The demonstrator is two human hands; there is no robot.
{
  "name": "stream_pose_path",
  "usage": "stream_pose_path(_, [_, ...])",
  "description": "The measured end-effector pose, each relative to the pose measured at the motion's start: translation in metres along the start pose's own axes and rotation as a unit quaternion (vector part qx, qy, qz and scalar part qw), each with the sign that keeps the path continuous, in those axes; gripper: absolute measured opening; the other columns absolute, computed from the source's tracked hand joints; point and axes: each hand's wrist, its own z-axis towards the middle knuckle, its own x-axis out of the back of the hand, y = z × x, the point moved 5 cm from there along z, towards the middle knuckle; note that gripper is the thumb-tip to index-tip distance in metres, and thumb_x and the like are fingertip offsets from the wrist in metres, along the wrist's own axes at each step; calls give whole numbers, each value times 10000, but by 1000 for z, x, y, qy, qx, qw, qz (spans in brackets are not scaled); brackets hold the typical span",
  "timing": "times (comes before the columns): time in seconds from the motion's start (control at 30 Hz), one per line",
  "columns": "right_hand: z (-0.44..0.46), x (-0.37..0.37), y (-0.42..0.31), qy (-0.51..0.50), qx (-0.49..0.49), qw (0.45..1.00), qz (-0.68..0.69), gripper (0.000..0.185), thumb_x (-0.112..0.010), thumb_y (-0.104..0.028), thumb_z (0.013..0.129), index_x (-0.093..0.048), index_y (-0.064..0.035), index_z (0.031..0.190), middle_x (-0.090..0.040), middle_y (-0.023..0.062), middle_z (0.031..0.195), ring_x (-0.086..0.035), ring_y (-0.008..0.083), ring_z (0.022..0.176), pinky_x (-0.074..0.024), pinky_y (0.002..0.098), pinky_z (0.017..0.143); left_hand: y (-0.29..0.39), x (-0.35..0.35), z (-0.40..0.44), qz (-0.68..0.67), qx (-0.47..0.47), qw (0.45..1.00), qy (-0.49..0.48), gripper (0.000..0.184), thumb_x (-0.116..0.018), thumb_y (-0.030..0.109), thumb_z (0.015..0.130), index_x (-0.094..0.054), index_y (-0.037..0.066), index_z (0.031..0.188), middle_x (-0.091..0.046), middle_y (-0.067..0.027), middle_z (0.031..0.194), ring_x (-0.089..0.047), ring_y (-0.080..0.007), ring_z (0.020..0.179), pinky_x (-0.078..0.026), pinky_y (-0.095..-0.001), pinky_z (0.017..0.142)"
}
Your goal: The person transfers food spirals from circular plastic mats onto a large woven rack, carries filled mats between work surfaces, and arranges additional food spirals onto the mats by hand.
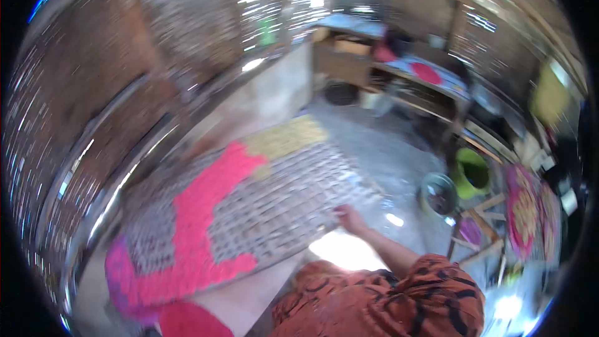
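My right hand (350, 218) hangs at the right edge of a large woven lattice rack (281, 206); motion blur hides whether its fingers hold anything. Bright pink pieces (203, 212) cover a bent strip across the left part of the rack and along its near edge. Pale yellow pieces (290, 137) lie at its far end. A red round thing (193, 320) is at the bottom edge of the view, beside a purple and pink cloth or bag (118, 268). My left hand is not visible.
A wooden table (343, 65) with a red round item (426, 73) stands at the back. On the right are a green bucket (462, 178), a grey-green tub (438, 196), a wooden stool (483, 243) and a pink tray of yellowish pieces (523, 212). A low wall (268, 97) runs behind the rack.
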Motion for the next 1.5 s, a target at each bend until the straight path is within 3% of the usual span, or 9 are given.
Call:
stream_pose_path(0.4, [-183,248,-53,204,-65,952,-218,342,-555,-137,876,-493,-151,1212,-549,120,1083,-612,301,847,-496,392,737,285,-227,-305,-111,-270,781,-552,403,-633,190,793,-532,9,1139,-584,-157,1075,-540,-269,1040,-428,-383,902])
stream_pose_path(0.63, [-409,358,-16,261,-285,895,-221,212,-539,-199,879,-621,-114,1056,-616,107,1056,-618,280,910,-503,364,772,230,-229,-577,43,-305,383,-871,402,-634,197,783,-539,-1,1120,-570,-173,1094,-525,-274,1070,-410,-376,923])
stream_pose_path(0.73, [-489,397,-31,325,-293,873,-214,198,-552,-203,864,-648,-97,1001,-640,110,971,-626,275,836,-505,350,731,77,-243,-692,102,-558,162,-808,431,-689,263,753,-577,50,1110,-601,-176,1074,-562,-322,1031,-443,-381,894])
stream_pose_path(0.77, [-511,420,-41,374,-282,857,-213,191,-564,-198,852,-655,-89,980,-653,116,901,-632,274,778,-505,344,695,94,-217,-724,-21,-420,119,-899,404,-687,268,766,-598,80,1112,-599,-176,1102,-558,-324,1051,-442,-377,903])
stream_pose_path(0.93, [-634,594,-44,705,-244,621,-242,173,-591,-184,840,-640,-20,816,-582,75,588,-560,121,550,-434,290,516,240,-179,-906,-128,-375,90,-914,172,-595,66,847,-615,51,1017,-614,-63,839,-575,-144,765,-467,-279,689])
stream_pose_path(1.03, [-673,699,-18,710,-345,551,-272,255,-579,-238,793,-651,6,768,-614,123,611,-613,188,569,-475,339,549,319,-183,-1016,-195,-311,177,-913,155,-561,63,882,-579,13,1028,-579,8,819,-497,-64,727,-427,-230,666])
stream_pose_path(1.17, [-710,783,73,696,-438,493,-284,270,-575,-233,741,-637,29,759,-624,176,655,-625,238,580,-489,376,571,355,-202,-1169,-266,-241,124,-925,230,-580,122,893,-567,4,1090,-624,-12,937,-588,-94,829,-468,-246,711])
stream_pose_path(1.33, [-700,819,78,650,-516,557,46,258,-683,-255,772,-682,1,747,-610,94,611,-555,153,468,-415,333,382,372,-225,-1270,-146,-415,206,-874,332,-634,239,847,-590,23,1095,-648,-139,980,-627,-259,913,-482,-345,788])
stream_pose_path(1.5, [-692,840,82,679,-426,598,8,200,-634,-174,778,-694,6,837,-626,62,669,-545,98,580,-432,320,476,381,-213,-1304,-116,-465,222,-849,313,-632,274,823,-608,4,979,-643,-175,906,-621,-326,858,-473,-388,752])
